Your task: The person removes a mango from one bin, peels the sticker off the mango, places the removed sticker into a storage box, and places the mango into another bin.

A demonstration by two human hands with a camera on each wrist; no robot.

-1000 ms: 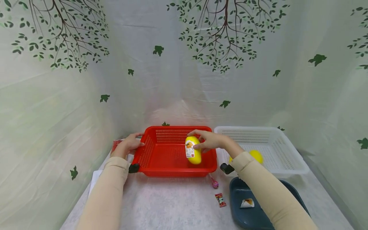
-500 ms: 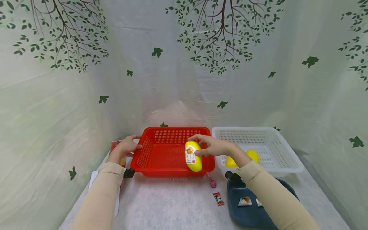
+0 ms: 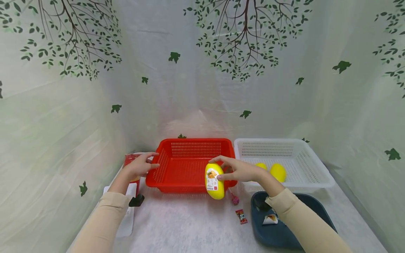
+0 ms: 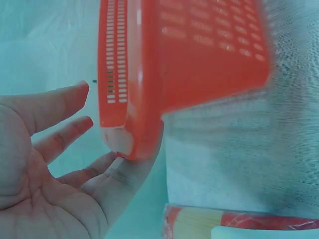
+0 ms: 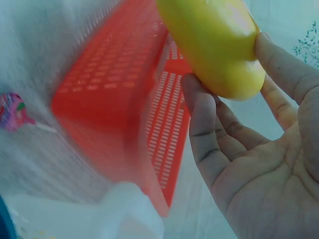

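Note:
My right hand (image 3: 238,170) pinches a yellow egg-shaped container (image 3: 214,180) with a printed label, holding it upright just in front of the red basket's (image 3: 190,182) near right corner. In the right wrist view the fingertips and thumb clasp the yellow container (image 5: 214,42) with the red basket (image 5: 114,99) behind it. My left hand (image 3: 140,164) is open, its fingers touching the basket's left rim. The left wrist view shows the open palm (image 4: 45,164) with fingertips against the red basket's corner (image 4: 129,144).
A white basket (image 3: 311,175) at the right holds two yellow eggs (image 3: 277,171). A dark blue tray (image 3: 294,225) with small wrapped sweets sits front right. A pink lollipop (image 3: 235,200) and a small red packet (image 3: 242,216) lie on the table. A red packet (image 3: 130,161) and white paper lie at the left.
My right hand has drawn the yellow container out of the red basket toward me, down to its front edge. The left hand stayed at the basket's left rim.

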